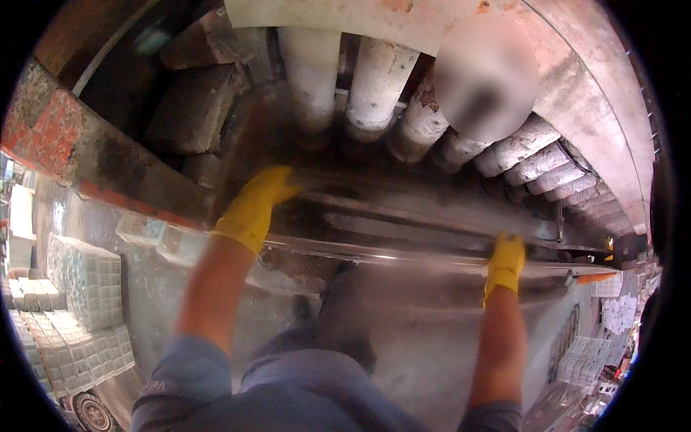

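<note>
My left hand (263, 201), in a yellow rubber glove, reaches over the left part of a long, dark metal trough (403, 229). Its fingers stretch to the right and look parted; their tips are blurred, and I see nothing held in them. Farther right, my right hand (506, 258), gloved the same way, has its fingers curled at the trough's shiny near rim (381, 256). The fingers look closed on that rim, though their undersides are hidden. Wet-looking dark strips run lengthwise between the two hands.
Beyond the trough stands a row of thick, pale, worn rollers (381, 90) under a curved, pale panel (590, 86). A rusty, red-stained beam (54, 129) borders the left. White plastic crates (86, 281) are stacked at lower left, with more crates (586, 360) at right. A wheel (92, 412) shows at bottom left.
</note>
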The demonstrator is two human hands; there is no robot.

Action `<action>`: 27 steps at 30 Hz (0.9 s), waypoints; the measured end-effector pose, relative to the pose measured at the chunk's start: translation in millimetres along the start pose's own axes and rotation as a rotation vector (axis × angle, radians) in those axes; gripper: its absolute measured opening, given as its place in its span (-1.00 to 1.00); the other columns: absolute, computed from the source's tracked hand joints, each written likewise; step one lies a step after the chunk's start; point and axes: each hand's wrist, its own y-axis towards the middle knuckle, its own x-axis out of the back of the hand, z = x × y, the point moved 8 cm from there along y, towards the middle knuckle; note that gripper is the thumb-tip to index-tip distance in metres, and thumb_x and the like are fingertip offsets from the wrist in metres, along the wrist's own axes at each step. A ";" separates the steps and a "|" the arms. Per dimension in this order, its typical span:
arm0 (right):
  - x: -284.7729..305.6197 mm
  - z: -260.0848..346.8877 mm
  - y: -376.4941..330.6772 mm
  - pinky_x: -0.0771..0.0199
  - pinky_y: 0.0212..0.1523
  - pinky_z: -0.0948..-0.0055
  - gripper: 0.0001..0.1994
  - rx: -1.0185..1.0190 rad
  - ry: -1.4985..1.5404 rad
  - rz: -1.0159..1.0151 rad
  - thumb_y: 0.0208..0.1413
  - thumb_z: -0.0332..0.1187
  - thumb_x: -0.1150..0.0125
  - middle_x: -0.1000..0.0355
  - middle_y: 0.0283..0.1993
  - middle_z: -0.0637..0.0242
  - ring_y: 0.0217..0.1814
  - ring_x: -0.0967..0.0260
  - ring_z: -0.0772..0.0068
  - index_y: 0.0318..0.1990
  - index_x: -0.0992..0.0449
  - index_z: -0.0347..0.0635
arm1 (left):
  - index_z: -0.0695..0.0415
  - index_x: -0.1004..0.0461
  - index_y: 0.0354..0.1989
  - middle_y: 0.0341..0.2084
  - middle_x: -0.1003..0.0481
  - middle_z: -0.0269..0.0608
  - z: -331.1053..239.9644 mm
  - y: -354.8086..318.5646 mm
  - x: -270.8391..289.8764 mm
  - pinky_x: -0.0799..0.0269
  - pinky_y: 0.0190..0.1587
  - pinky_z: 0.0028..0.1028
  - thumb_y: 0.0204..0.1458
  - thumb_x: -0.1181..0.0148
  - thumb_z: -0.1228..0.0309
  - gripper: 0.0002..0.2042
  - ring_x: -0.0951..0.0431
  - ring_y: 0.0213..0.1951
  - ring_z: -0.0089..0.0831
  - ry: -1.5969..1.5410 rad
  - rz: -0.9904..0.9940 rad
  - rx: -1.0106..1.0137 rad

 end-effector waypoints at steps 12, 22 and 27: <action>17.1 12.3 -8.3 -0.43 0.20 0.02 -0.38 -0.094 0.069 0.030 0.22 0.09 -0.17 -0.53 0.18 -0.06 0.20 -0.49 -0.12 0.21 -0.51 -0.26 | 0.14 -0.44 0.29 0.26 -0.43 0.14 -6.5 -1.1 5.8 -0.28 0.36 -0.15 0.05 -0.32 -0.03 -0.31 -0.39 0.31 0.05 0.018 0.016 0.002; 51.9 10.7 -62.0 -0.46 0.15 0.05 -0.38 -0.222 0.165 0.125 0.22 0.08 -0.18 -0.56 0.13 -0.05 0.16 -0.51 -0.12 0.20 -0.51 -0.27 | 0.14 -0.45 0.29 0.26 -0.43 0.13 0.1 -57.0 -8.7 -0.26 0.37 -0.15 0.07 -0.30 -0.03 -0.32 -0.38 0.32 0.05 -0.029 -0.007 0.043; 56.0 -11.2 -82.6 -0.46 0.17 0.07 -0.39 -0.185 0.148 0.064 0.21 0.06 -0.21 -0.56 0.14 -0.05 0.18 -0.51 -0.11 0.23 -0.50 -0.27 | 0.14 -0.45 0.29 0.26 -0.43 0.13 -21.0 -89.7 -5.6 -0.25 0.38 -0.14 0.07 -0.29 -0.03 -0.33 -0.37 0.32 0.05 -0.023 0.086 0.027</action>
